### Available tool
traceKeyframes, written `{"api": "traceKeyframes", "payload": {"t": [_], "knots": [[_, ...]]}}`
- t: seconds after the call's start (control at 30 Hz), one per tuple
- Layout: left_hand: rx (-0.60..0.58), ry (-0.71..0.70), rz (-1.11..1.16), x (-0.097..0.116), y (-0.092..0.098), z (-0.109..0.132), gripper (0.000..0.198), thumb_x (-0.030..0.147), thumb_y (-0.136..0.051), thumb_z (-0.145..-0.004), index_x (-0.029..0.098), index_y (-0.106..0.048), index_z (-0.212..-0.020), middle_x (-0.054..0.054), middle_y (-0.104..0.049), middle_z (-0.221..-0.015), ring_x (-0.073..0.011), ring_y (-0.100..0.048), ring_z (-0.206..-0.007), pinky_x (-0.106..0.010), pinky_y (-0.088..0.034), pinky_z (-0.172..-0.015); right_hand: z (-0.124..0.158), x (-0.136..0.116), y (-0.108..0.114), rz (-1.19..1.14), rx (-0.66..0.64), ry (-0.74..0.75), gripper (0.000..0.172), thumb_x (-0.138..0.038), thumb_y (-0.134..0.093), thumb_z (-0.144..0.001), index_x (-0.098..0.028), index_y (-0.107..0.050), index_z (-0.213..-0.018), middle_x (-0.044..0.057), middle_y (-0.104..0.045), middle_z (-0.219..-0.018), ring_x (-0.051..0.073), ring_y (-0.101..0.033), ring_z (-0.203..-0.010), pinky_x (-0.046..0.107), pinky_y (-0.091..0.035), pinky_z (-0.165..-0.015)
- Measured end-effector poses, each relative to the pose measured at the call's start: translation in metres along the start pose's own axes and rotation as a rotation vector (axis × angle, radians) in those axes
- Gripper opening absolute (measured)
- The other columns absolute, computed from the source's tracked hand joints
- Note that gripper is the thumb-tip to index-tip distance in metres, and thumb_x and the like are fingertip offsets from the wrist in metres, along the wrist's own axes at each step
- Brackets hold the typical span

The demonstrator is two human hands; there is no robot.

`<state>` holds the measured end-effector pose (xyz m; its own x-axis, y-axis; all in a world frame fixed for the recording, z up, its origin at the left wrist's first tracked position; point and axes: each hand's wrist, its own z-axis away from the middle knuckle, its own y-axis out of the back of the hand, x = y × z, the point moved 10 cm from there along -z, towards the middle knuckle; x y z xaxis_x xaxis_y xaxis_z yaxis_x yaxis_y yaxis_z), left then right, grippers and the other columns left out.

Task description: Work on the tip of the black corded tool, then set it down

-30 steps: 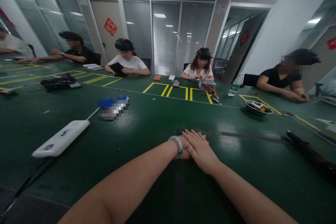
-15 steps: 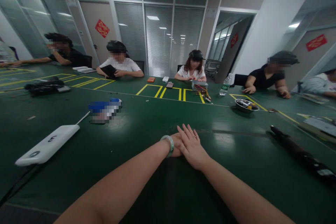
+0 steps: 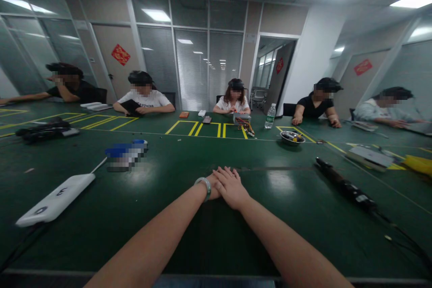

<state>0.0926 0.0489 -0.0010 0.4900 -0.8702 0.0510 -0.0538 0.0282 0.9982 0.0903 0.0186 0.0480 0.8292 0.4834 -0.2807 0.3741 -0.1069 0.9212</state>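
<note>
My two hands rest together on the dark green table [image 3: 189, 162], straight ahead of me. My right hand [image 3: 231, 185] lies flat on top of my left hand [image 3: 213, 187], fingers stretched out and holding nothing. Most of my left hand is covered; only its back near the wrist shows, with a pale green bangle [image 3: 205, 187] on that wrist. Nothing lies under or between the hands that I can see. The nearest items are a white power bank [image 3: 56, 199] to the left and a long black tool [image 3: 344, 185] to the right.
A blue-and-white item [image 3: 125, 154] lies left of centre. A metal bowl [image 3: 292, 137], a water bottle [image 3: 270, 117] and a wired box [image 3: 241, 119] stand further back by yellow tape marks. Several people sit along the far edge. A yellow item [image 3: 418, 164] is far right.
The camera has tilted up and pulled back, showing more ceiling and the right end of the table. My hands stay stacked in the same place.
</note>
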Motion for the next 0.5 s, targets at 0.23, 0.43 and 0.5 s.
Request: {"api": "traceKeyframes", "payload": {"t": [0.23,0.43,0.5], "knots": [[0.041,0.202,0.090,-0.003,0.018,0.013,0.060,0.055,-0.020,-0.093,0.031,-0.007,-0.147,-0.001,-0.005,-0.154,-0.0282,0.004,-0.141,-0.056,-0.006,-0.110,0.022,0.073,0.059,0.136,0.347,-0.213,0.054,-0.045,-0.023,-0.095,-0.027,-0.021,-0.146,0.002,-0.018,-0.151,0.020,-0.008,-0.139,0.044,-0.009,-0.111],[0.042,0.229,0.166,-0.005,0.025,0.019,0.070,0.066,-0.019,-0.089,0.031,0.000,-0.147,0.001,0.004,-0.154,-0.0268,0.010,-0.140,-0.055,-0.001,-0.111,0.136,0.220,0.142,0.349,0.707,-0.885,0.072,-0.052,-0.017,-0.092,-0.004,-0.021,-0.145,0.021,-0.011,-0.150,0.033,0.000,-0.138,0.056,-0.006,-0.107],[0.050,0.236,0.178,-0.006,0.027,0.020,0.071,0.066,-0.019,-0.089,0.030,0.002,-0.147,0.001,0.005,-0.154,-0.0266,0.011,-0.140,-0.054,0.000,-0.111,0.181,0.244,0.167,0.475,0.754,-0.936,0.076,-0.054,-0.019,-0.090,-0.002,-0.018,-0.145,0.021,-0.005,-0.150,0.032,0.006,-0.138,0.055,-0.003,-0.107]]}}
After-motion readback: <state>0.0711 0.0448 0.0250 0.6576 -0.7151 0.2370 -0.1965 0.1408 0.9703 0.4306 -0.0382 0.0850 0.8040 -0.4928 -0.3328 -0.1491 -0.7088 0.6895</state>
